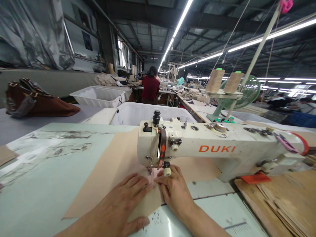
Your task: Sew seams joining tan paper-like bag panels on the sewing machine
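A beige fabric panel (98, 177) lies across the pale green table and runs under the white sewing machine (187, 141) marked DUKI. My left hand (120, 200) rests flat on the cloth, thumb apart, its fingertips just left of the presser foot (149, 172). Between my hands a smaller beige fabric piece (146, 204) reaches toward the needle area. On the other side, my right hand (175, 189) has its fingers bent and pressed together on the fabric edge close to the foot. The needle point is hidden by fingers and glare.
White plastic bins (153, 110) stand behind the table. A brown handbag (37, 98) sits at the left. Two thread cones (215, 80) and a green fan (247, 92) are at right. Stacked brown sheets (283, 200) lie lower right. A person (150, 86) in dark red works farther back.
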`<state>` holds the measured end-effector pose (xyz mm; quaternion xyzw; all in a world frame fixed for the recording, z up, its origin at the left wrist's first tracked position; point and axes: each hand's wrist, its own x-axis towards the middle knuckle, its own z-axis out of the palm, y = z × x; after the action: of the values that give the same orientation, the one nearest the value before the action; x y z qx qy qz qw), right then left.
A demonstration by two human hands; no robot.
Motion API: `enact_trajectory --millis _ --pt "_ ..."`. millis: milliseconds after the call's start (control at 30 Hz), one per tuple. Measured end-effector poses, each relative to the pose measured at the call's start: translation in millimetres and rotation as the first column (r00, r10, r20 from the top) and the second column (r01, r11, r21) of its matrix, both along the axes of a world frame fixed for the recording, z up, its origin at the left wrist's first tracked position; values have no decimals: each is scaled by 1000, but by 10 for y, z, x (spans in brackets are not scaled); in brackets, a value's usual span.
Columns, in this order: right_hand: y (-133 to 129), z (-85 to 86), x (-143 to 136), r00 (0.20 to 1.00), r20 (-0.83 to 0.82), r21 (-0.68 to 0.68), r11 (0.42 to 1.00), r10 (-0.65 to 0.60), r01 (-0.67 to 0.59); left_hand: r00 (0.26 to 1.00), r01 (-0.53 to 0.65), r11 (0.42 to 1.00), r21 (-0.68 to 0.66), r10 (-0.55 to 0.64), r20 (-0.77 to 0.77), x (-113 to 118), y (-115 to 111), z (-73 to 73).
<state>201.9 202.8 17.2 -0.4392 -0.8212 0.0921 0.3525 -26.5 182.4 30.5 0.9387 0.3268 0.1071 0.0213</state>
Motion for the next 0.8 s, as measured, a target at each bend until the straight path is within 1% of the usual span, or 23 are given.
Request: enact_trajectory --millis 133,333,500,667,733,800 --pt "12 -15 -3 1000 -19 13 1000 2 -2 999 -10 1000 -21 11 38 -7 36 -15" --pt "42 -54 -2 999 -45 12 1000 -2 3 996 -67 989 -132 74 45 -9 134 -127" --pt "53 -59 -12 999 -15 1 999 -33 33 995 -71 984 -163 81 55 1 164 -184" --pt "70 -60 -19 999 16 -14 999 -52 52 994 -71 986 -152 82 68 24 163 -131" --pt "79 -66 -17 997 26 -17 998 -66 66 994 -61 991 -123 71 79 37 162 -101" --pt "87 -83 -19 997 35 -8 997 -72 72 994 -44 997 -58 49 98 36 163 -112"
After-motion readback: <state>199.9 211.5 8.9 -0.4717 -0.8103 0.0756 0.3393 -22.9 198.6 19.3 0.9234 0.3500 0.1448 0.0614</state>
